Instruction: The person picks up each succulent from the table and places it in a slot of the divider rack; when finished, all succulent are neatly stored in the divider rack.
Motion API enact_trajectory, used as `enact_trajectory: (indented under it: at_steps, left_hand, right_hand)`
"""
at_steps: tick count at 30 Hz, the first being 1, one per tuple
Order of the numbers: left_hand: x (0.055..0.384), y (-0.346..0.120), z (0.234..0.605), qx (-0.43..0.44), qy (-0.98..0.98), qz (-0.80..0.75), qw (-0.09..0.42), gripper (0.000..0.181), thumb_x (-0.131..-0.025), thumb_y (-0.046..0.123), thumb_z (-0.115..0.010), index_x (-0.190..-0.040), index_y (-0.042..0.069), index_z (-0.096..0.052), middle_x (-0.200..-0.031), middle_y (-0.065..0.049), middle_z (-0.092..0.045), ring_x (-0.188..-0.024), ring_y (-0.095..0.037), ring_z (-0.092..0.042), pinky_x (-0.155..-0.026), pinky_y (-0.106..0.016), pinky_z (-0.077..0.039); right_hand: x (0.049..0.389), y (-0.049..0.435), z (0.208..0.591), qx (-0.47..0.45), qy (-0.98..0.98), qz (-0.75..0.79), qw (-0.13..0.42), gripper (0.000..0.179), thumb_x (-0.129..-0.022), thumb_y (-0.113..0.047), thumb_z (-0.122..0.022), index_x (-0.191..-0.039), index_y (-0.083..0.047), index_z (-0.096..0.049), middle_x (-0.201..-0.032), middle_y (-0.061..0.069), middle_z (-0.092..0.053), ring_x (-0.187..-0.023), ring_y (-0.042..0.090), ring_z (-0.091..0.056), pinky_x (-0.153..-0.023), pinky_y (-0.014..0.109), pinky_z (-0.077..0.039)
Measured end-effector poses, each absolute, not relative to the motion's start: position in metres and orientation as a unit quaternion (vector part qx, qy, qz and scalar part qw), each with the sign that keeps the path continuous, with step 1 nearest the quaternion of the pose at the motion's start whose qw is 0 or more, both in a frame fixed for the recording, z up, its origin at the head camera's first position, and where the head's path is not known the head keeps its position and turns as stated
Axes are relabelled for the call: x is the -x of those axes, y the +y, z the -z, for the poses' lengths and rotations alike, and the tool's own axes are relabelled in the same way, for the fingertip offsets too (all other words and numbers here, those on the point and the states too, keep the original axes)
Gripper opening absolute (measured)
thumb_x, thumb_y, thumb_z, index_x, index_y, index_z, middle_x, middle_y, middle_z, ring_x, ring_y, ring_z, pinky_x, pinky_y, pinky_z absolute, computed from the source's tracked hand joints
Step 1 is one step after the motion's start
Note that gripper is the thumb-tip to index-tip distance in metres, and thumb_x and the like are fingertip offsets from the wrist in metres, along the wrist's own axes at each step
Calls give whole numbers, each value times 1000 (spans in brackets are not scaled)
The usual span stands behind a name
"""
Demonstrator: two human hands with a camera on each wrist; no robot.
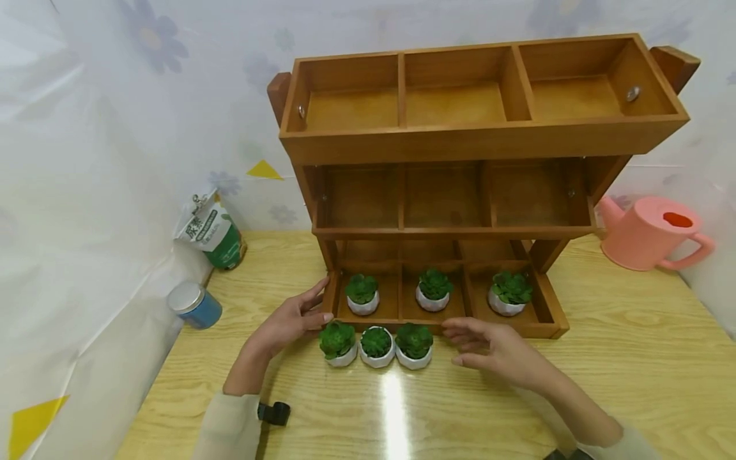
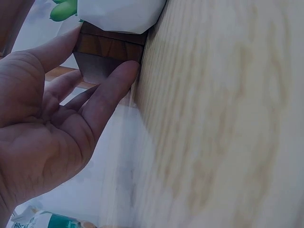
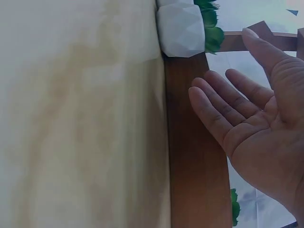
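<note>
At the foot of a three-tier wooden shelf [image 1: 483,142], three potted succulents [image 1: 376,348] stand close together on the surface [image 1: 621,332], and three more [image 1: 433,291] sit one to each bottom compartment. The left hand [image 1: 290,324] touches the shelf's bottom left corner, thumb and fingers spread; the right hand [image 1: 499,350], its fingers loosely extended, is just right of the row, whether touching the front board I cannot tell

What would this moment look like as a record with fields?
left hand: touches left corner of bottom tier
right hand: by bottom tier's front, contact unclear
shelf: wooden, three tiers
in bottom tier: three plants, one per compartment
on table: three more plants, in a row before shelf
left of shelf: pouch, jar
right of shelf: watering can
</note>
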State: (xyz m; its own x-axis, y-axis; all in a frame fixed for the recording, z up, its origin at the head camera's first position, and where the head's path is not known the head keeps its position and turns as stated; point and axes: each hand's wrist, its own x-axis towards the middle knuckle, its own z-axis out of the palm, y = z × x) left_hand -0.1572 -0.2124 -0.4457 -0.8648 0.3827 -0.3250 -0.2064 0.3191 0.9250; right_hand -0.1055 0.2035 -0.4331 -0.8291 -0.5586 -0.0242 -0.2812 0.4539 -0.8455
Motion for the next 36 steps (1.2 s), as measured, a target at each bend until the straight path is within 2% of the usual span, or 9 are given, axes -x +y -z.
enact_trajectory:
  at_steps: [10, 18, 23, 30, 36]
  left_hand:
    - [156, -210, 445, -57, 768, -585, 256, 77, -101, 28, -66, -161, 41, -20, -170, -18, -15, -145, -40, -42, -106, -51, -52]
    - [158, -210, 442, -67, 772, -579, 254, 76, -103, 26, -62, -163, 37, -17, -169, -21, -14, -141, -43, -46, -105, -52, -53]
    - [156, -210, 441, -60, 771, -582, 252, 75, -102, 26, -63, -162, 40, -19, -169, -20, -15, -141, -42, -47, -105, -52, -53]
    - [155, -212, 445, -55, 768, -587, 250, 76, -100, 27, -66, -161, 42, -22, -169, -18, -16, -141, -41, -48, -103, -50, -55]
    - [156, -212, 447, -57, 770, -585, 248, 77, -100, 30, -67, -161, 40, -22, -169, -19, -17, -142, -42, -46, -102, -50, -55]
  right_hand:
    - [106, 200, 443, 268, 833, 451, 175, 62, -95, -31, -73, -148, -7, -51, -138, 14, -64, -118, 32, -67, -96, 34, -59]
    - [110, 193, 443, 275, 841, 425, 192, 72, -94, -41, -71, -153, -9, -47, -143, 18, -60, -121, 34, -66, -97, 37, -58]
    - [113, 188, 442, 272, 841, 412, 220, 75, -94, -41, -71, -154, -5, -43, -143, 19, -59, -123, 34, -66, -97, 37, -58]
    - [115, 179, 442, 269, 826, 436, 236, 74, -94, -33, -74, -152, 2, -43, -142, 25, -58, -122, 38, -65, -97, 37, -58]
    - [114, 177, 442, 262, 835, 427, 228, 71, -93, -35, -75, -150, -5, -46, -144, 20, -58, -123, 35, -65, -98, 37, -58]
